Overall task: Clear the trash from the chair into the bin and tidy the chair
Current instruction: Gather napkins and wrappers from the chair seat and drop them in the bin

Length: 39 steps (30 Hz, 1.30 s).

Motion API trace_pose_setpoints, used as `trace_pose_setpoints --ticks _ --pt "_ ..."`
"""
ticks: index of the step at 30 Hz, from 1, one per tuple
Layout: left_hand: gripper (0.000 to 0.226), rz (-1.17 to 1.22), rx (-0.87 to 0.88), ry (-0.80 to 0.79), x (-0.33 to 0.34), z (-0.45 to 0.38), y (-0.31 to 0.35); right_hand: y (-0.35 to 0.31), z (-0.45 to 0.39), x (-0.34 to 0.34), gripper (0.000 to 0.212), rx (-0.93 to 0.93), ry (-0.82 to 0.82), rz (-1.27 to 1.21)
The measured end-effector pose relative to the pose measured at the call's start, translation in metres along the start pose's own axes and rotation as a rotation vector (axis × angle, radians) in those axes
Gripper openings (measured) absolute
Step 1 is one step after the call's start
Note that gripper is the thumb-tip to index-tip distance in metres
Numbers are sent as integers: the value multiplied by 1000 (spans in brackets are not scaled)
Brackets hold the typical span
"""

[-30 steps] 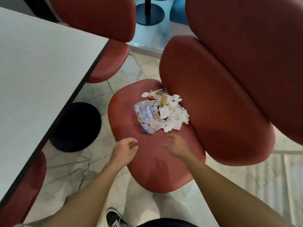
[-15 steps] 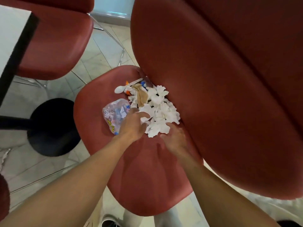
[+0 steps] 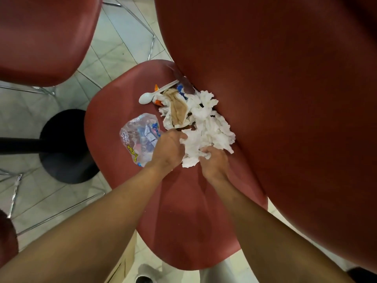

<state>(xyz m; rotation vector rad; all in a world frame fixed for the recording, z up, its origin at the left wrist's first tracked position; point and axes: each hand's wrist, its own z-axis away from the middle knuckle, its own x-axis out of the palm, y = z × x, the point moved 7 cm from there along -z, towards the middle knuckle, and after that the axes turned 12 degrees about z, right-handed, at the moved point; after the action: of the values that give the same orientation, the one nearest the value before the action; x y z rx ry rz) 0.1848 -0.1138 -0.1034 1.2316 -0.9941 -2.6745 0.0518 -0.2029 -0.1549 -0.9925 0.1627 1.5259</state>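
A red chair seat [image 3: 183,211] carries a heap of crumpled white tissues [image 3: 208,123] pressed against the backrest [image 3: 285,99]. Beside the heap lie a clear plastic wrapper [image 3: 138,135] with blue and yellow print, a white plastic spoon [image 3: 146,97], a brown stained napkin [image 3: 179,109] and small orange and blue scraps. My left hand [image 3: 168,149] rests over the wrapper's right edge, its fingers curled into the tissues. My right hand [image 3: 214,162] is closed on the near edge of the tissue heap. No bin is in view.
Another red chair [image 3: 40,37] fills the upper left. A black round table base [image 3: 61,148] with its dark post stands on the tiled floor left of the seat. Chrome chair legs [image 3: 14,193] cross the floor at lower left.
The view has moved closer over the seat. Both hands went forward from the seat's front to the trash; the right hand closed on the tissues and the left dug into them.
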Motion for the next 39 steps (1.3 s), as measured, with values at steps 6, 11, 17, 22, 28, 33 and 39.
trace_pose_setpoints --ticks 6,11,17,22,28,33,39 --pt "23 147 27 94 -31 35 17 -4 27 -32 20 -28 73 -14" --pt "21 268 23 165 -57 79 29 -14 57 -57 15 -27 116 -50" --pt "20 356 -16 265 -88 147 21 -31 116 -79 16 -88 204 -38" --pt "19 394 -23 361 -110 210 -6 -40 180 -78 19 -135 218 20" --pt "19 497 -85 434 -130 299 -69 -62 261 -41 20 -217 194 65" --pt "19 567 -210 519 -144 371 -143 -94 324 14 19 -327 128 124" --pt "17 680 -305 677 -159 459 -232 -127 388 94 16 -473 40 168"
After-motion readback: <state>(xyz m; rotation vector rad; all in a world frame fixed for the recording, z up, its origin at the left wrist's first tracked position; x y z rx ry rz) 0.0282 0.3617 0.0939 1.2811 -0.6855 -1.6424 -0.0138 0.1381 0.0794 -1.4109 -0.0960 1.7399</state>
